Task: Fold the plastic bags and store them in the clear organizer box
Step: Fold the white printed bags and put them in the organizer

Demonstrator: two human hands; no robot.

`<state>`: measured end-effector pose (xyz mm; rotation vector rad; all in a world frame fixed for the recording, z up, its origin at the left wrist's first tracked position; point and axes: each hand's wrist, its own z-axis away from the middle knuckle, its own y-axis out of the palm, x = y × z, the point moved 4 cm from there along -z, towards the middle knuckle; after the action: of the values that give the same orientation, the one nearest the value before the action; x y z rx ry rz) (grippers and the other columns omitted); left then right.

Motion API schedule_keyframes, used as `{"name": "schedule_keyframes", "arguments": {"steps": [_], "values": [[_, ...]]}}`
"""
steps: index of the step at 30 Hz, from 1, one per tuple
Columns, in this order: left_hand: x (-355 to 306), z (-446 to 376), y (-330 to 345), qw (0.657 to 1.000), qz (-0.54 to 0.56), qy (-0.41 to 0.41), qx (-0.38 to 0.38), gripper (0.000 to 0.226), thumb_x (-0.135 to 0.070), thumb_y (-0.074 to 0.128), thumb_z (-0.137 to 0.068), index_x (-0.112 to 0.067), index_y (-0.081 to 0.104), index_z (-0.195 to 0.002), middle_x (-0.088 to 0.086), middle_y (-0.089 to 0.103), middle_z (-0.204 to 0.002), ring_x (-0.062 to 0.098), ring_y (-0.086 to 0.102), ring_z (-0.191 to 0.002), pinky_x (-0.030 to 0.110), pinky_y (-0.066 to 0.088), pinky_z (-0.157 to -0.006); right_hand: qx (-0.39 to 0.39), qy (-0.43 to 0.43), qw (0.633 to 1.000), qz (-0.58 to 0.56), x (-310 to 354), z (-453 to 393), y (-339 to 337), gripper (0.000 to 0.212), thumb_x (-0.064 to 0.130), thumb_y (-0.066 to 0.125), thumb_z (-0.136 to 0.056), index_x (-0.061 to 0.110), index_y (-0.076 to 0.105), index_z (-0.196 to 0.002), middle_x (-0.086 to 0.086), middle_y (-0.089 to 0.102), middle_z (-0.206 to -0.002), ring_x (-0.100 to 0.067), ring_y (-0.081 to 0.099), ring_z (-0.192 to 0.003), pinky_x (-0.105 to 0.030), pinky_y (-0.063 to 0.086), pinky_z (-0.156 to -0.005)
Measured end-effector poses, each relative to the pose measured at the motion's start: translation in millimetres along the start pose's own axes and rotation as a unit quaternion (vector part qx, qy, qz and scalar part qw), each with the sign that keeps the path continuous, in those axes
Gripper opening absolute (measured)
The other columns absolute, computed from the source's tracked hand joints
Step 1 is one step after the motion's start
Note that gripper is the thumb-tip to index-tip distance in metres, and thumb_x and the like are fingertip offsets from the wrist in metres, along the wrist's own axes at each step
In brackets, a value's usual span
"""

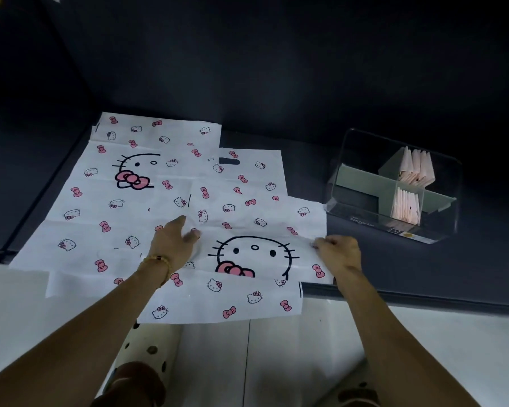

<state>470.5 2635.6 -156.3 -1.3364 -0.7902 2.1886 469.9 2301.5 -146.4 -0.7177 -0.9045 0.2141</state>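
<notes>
White cat-print plastic bags (171, 207) lie flat, overlapping, across the mat's front edge; the clear box (394, 186) at right holds folded bags (415, 168).

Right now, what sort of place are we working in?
Probably a home, working at floor level: cartoon-cat plastic bags lie on a dark cushioned mat beside pale floor tiles, and a clear organizer box holds folded bags.

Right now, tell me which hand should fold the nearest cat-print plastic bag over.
Right. The right hand already pinches the right edge of the white cat-print plastic bag, so it can likely carry it across; the left hand lies on the bag mid-sheet.
</notes>
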Motion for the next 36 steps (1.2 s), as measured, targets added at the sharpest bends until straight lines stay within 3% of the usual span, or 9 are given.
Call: {"name": "schedule_keyframes", "arguments": {"steps": [4, 8, 15, 20, 25, 29, 32, 34, 36], "values": [[-2.1, -4.6, -1.9, 0.999, -0.040, -0.004, -0.016, 0.042, -0.040, 0.053, -0.092, -0.004, 0.051, -0.114, 0.020, 0.058, -0.112, 0.037, 0.055, -0.100, 0.039, 0.046, -0.080, -0.026, -0.003, 0.999, 0.047, -0.7, 0.4, 2.6, 0.021, 0.017, 0.059, -0.079, 0.000, 0.065, -0.067, -0.008, 0.059, -0.058, -0.017, 0.050, -0.051, -0.019, 0.038, -0.045], [-2.9, -6.3, -8.0, 0.996, -0.077, -0.010, -0.036, 0.033, -0.037, 0.056, -0.087, -0.005, 0.050, -0.083, 0.011, 0.057, -0.072, 0.033, 0.055, -0.073, 0.033, 0.044, -0.063, -0.047, 0.003, 0.998, 0.041, 0.0, -1.9, 2.4, 0.035, 0.017, 0.061, -0.078, 0.012, 0.047, -0.047, -0.002, 0.047, -0.045, -0.016, 0.045, -0.043, -0.020, 0.030, -0.043], [0.6, -3.8, -9.1, 0.989, -0.139, 0.027, -0.032, 0.019, -0.029, 0.048, -0.097, -0.010, 0.049, -0.096, 0.014, 0.056, -0.078, 0.035, 0.055, -0.075, 0.037, 0.047, -0.067, -0.045, -0.015, 0.997, 0.056, -0.6, -1.4, 7.8, 0.031, 0.013, 0.059, -0.078, 0.011, 0.050, -0.048, -0.001, 0.043, -0.044, -0.014, 0.040, -0.040, -0.019, 0.031, -0.042], [8.8, -2.6, -10.6, 0.984, -0.166, 0.030, -0.059, 0.024, -0.029, 0.048, -0.096, -0.005, 0.052, -0.101, 0.012, 0.054, -0.073, 0.033, 0.053, -0.071, 0.037, 0.047, -0.064, -0.047, -0.039, 0.996, 0.072, 3.8, 2.4, 16.3, 0.025, 0.013, 0.058, -0.082, -0.004, 0.062, -0.063, -0.006, 0.050, -0.050, -0.015, 0.044, -0.042, -0.018, 0.036, -0.042], [6.5, -2.4, -11.2, 0.976, -0.203, 0.010, -0.080, 0.029, -0.038, 0.052, -0.093, -0.010, 0.051, -0.099, 0.017, 0.062, -0.086, 0.038, 0.058, -0.079, 0.038, 0.047, -0.066, -0.050, -0.034, 0.995, 0.078, 4.0, 0.7, 14.7, 0.033, 0.013, 0.057, -0.084, 0.008, 0.049, -0.052, -0.002, 0.043, -0.045, -0.015, 0.039, -0.040, -0.019, 0.031, -0.042], [-13.6, 10.7, -13.9, 0.930, -0.291, 0.143, -0.170, 0.035, -0.018, 0.068, -0.078, -0.009, 0.056, -0.109, 0.016, 0.058, -0.101, 0.037, 0.058, -0.086, 0.036, 0.044, -0.055, -0.049, -0.038, 0.995, 0.080, 3.7, -0.4, 15.5, 0.034, 0.015, 0.058, -0.086, 0.008, 0.053, -0.054, -0.003, 0.049, -0.048, -0.016, 0.046, -0.043, -0.019, 0.033, -0.043], [-28.7, 24.3, 9.6, 0.880, -0.310, 0.348, -0.090, 0.055, 0.006, 0.064, -0.063, -0.011, 0.064, -0.116, 0.014, 0.059, -0.123, 0.037, 0.055, -0.111, 0.045, 0.054, -0.078, -0.047, -0.038, 0.995, 0.077, 4.3, -0.6, 15.3, 0.036, 0.017, 0.058, -0.088, 0.010, 0.052, -0.052, -0.001, 0.050, -0.049, -0.014, 0.047, -0.042, -0.017, 0.033, -0.041], [-24.3, 31.9, 28.6, 0.860, -0.311, 0.404, 0.001, 0.051, -0.005, 0.059, -0.080, -0.011, 0.056, -0.130, 0.011, 0.047, -0.142, 0.033, 0.041, -0.133, 0.046, 0.041, -0.104, -0.041, -0.039, 0.995, 0.079, 5.3, -0.7, 14.5, 0.036, 0.018, 0.058, -0.089, 0.010, 0.053, -0.054, -0.002, 0.052, -0.050, -0.014, 0.049, -0.044, -0.018, 0.035, -0.042], [-13.9, 34.9, 39.1, 0.859, -0.319, 0.399, 0.043, 0.051, -0.031, 0.035, -0.097, -0.010, 0.040, -0.143, 0.009, 0.030, -0.152, 0.030, 0.023, -0.142, 0.045, 0.022, -0.116, -0.032, -0.044, 0.994, 0.098, 8.6, 3.6, 12.6, 0.030, 0.020, 0.059, -0.089, 0.010, 0.058, -0.060, -0.004, 0.057, -0.058, -0.020, 0.058, -0.055, -0.021, 0.040, -0.048]]}}
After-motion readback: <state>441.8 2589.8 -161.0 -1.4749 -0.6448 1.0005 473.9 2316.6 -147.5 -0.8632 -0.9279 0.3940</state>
